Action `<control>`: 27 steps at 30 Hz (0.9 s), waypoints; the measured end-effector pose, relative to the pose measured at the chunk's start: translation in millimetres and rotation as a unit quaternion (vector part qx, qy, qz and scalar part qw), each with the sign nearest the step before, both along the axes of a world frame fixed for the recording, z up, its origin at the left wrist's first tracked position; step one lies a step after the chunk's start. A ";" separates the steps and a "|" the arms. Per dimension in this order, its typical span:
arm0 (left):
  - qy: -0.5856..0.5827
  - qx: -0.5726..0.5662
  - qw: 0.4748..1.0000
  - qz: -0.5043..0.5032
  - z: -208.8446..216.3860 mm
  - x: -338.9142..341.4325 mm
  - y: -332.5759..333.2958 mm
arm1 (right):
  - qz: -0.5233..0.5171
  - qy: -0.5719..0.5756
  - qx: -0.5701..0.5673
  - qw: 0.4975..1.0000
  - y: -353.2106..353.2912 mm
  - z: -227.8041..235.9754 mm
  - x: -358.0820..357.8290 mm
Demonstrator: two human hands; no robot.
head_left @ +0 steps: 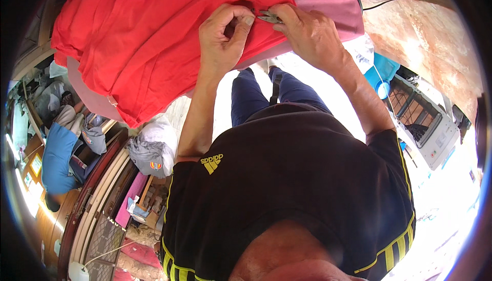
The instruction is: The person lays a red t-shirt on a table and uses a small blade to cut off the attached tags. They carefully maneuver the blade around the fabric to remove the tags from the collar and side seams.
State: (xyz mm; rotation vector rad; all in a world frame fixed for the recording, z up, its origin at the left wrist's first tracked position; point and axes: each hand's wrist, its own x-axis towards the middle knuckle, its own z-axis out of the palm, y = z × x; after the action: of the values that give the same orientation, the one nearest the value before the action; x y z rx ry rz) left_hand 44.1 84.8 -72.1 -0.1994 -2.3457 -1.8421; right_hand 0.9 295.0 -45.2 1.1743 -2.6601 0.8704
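A large red cloth (154, 30) lies spread over a table with a mauve cover (328, 4). My left hand (223, 37) is above the cloth's right part, its thumb and forefinger pinched together; what is between them is too small to make out. Facing it, my right hand (312, 35) grips a small pair of metal thread snips (268, 17). The blades point left, close to my left fingertips. A small dark spot shows on the cloth beside the pinch.
At the far left is another person in a blue shirt (57, 153). Grey and white cloth bundles (151, 148) sit left of me. To the right stand a blue container (382, 71) and a white-framed appliance (425, 122). A black cable (387, 3) runs past the table's far right corner.
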 end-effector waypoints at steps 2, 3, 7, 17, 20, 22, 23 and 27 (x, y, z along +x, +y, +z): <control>-0.004 -0.004 1.000 0.000 2.6 1.1 2.2 | 0.003 0.009 0.001 1.000 -1.6 1.1 -0.3; -0.009 -0.006 1.000 0.004 3.3 1.9 3.0 | 0.005 0.014 0.002 1.000 -2.0 1.2 -0.7; -0.021 0.055 0.997 0.041 -5.0 10.4 1.5 | -0.014 0.043 -0.038 0.998 7.2 -9.6 3.0; -0.029 0.065 0.995 0.073 -0.4 11.2 8.3 | 0.009 0.057 -0.002 0.998 -1.8 -8.2 3.8; -0.027 0.066 0.995 0.075 1.8 11.7 12.0 | 0.013 0.060 0.008 0.998 -6.9 -6.4 0.5; -0.043 0.044 0.996 0.066 2.7 13.8 12.5 | 0.012 0.060 0.013 0.998 -8.8 -6.6 -0.7; -0.034 0.036 0.996 0.071 2.7 14.6 12.9 | 0.010 0.058 0.018 0.998 -9.8 -6.5 -0.4; 0.007 0.008 0.995 0.104 3.3 15.2 18.9 | 0.019 0.040 0.020 0.999 -5.5 -5.2 -0.1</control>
State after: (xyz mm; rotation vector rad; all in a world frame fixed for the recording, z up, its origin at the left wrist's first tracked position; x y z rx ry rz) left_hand 59.2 103.6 -68.8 0.0324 -2.2464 -1.7536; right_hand 0.8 289.5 -50.4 1.2443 -2.6122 0.7629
